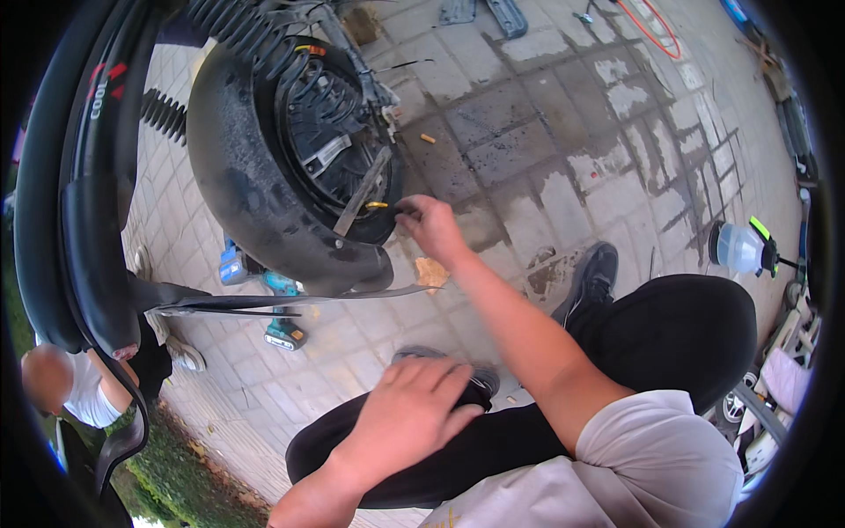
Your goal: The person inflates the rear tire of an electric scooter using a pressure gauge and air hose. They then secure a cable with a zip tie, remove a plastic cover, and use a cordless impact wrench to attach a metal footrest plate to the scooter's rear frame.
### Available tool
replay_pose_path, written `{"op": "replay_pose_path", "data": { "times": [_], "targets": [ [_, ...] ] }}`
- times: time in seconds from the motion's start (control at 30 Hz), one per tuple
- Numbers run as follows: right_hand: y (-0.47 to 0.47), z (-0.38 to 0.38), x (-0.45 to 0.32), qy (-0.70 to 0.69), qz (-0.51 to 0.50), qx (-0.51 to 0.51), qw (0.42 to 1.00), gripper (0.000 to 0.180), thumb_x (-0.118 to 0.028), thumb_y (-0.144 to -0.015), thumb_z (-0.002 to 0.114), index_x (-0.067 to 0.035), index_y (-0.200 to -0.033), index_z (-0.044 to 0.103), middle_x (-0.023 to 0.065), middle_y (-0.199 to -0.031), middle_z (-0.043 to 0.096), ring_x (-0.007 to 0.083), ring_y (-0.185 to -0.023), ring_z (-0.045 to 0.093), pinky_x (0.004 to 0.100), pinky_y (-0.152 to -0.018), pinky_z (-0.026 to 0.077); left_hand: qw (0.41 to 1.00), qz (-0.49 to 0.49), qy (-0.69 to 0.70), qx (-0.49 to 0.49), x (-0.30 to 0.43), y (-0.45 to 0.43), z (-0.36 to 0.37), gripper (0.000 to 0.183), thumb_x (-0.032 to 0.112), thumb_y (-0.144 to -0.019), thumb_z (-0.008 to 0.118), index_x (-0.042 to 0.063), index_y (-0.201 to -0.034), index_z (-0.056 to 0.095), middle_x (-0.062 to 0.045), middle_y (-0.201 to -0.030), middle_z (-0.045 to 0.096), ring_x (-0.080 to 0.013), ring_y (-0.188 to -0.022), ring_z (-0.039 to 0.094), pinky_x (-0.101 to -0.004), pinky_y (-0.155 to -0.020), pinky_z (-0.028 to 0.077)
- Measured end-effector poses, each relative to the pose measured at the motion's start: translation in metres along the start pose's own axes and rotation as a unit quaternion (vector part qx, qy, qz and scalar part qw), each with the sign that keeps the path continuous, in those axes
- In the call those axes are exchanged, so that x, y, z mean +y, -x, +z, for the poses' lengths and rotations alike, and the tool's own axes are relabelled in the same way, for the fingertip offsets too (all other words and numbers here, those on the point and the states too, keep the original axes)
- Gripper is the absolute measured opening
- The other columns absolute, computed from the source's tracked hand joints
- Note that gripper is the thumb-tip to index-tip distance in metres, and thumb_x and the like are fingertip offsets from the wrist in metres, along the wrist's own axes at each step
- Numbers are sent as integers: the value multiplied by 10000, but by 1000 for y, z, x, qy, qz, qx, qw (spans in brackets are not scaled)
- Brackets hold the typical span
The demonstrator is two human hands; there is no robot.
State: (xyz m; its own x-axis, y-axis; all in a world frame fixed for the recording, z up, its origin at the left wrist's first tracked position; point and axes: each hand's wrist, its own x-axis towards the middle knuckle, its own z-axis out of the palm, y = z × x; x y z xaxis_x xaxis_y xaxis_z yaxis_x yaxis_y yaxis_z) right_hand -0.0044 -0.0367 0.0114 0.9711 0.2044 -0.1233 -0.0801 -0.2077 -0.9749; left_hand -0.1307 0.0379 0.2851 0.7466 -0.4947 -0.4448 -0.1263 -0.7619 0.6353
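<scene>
My right hand [429, 228] reaches to the edge of a black tyre [384, 228] on a scooter's rear wheel. Its fingers are bent at the rubber; whether they grip it is hard to tell. Beside them a small yellow piece [376, 204] shows at the tyre's inner side. A worn flat bar [363, 191] lies slanted across the rim and tyre. The black mudguard [231, 158] curves round the wheel, and a coil-spring shock absorber [323, 86] crosses above it. My left hand [412, 412] hovers or rests over my left knee, holding nothing, thumb apart.
A teal cordless power tool [284, 310] and a blue one [234, 264] lie under the mudguard. The scooter's seat [46, 198] looms at left; a person [99, 389] is behind it. A clear sprayer bottle [738, 247] stands at right. An orange hose [660, 33] lies on wet paving.
</scene>
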Motion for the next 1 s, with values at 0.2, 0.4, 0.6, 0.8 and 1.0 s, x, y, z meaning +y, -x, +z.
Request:
{"op": "replay_pose_path", "data": {
  "times": [0.2, 0.4, 0.6, 0.8, 1.0],
  "targets": [
    [-7, 8, 0, -97, -22, 2, 995, 185, -36, -856, 690, 18, -1029, 655, 60, -830, 650, 101, -705, 586, 282, -640, 498, 991, -116, -66, 35, -2, 15, 10, 454, 312, -796, 730, 34, -1139, 624, -131, -1139, 621, -325, -1054, 574, -418, -954, 431],
    [-16, 1, -2, -80, -50, -79, 992, 186, -39, -853, 695, 13, -1028, 660, 63, -849, 621, 107, -725, 577, 278, -670, 494, 983, -174, 2, 60, 21, 14, 15, 451, 306, -796, 735, 32, -1137, 624, -141, -1142, 621, -337, -1024, 585, -419, -908, 451],
    [-20, -1, -4, -249, 45, -130, 959, 239, -29, -854, 692, 7, -1083, 639, 48, -867, 632, 90, -757, 578, 266, -667, 488, 972, -225, 28, 62, 33, 14, 38, 447, 307, -804, 733, 26, -1133, 623, -144, -1142, 622, -343, -1029, 585, -421, -900, 455],
    [-28, -2, 4, -183, 59, -169, 967, 206, -66, -849, 705, 2, -1035, 650, 52, -832, 656, 94, -748, 593, 271, -675, 491, 970, -227, 17, 88, 58, 16, 39, 450, 310, -811, 730, 26, -1141, 618, -145, -1165, 622, -345, -1054, 585, -414, -922, 448],
    [-31, -6, 6, -190, 14, -197, 962, 288, -147, -872, 694, 1, -1102, 604, 52, -829, 627, 88, -710, 570, 278, -647, 473, 965, -249, 11, 85, 71, 7, 43, 457, 325, -818, 725, 28, -1149, 618, -145, -1169, 624, -343, -1069, 583, -408, -933, 445]
  ]
}}
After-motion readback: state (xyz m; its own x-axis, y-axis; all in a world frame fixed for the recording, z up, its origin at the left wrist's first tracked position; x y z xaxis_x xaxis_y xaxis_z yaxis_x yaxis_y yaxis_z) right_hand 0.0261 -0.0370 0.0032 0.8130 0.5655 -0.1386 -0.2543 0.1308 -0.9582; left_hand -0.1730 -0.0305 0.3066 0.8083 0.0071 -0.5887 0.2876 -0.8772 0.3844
